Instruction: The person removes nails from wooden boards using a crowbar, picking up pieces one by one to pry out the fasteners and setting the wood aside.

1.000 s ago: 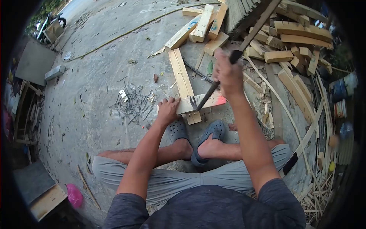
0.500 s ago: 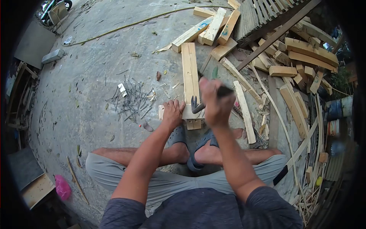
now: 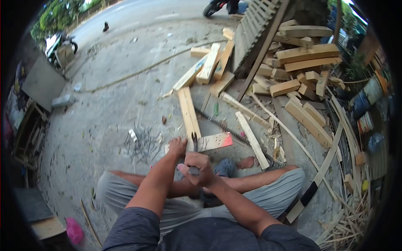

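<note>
Just ahead of the person, the pale flat wooden board with a pink end [image 3: 217, 141] runs left to right; the left hand [image 3: 178, 147] lies over its left part, grip unclear, while the right hand [image 3: 200, 168], nearer the person, clenches the dark metal claw bar [image 3: 195, 145].

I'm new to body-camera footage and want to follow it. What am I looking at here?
There is no machine: these are a seated person's own bare hands. Every picture comes from one camera worn on the head, looking forward and down.

The left hand rests on a pale, pink-ended board, which lies across the near end of a longer timber. The right hand grips a dark claw-ended tool.

On the ground, left of the board, are what look like loose nails; cut wood is piled at upper right.
</note>
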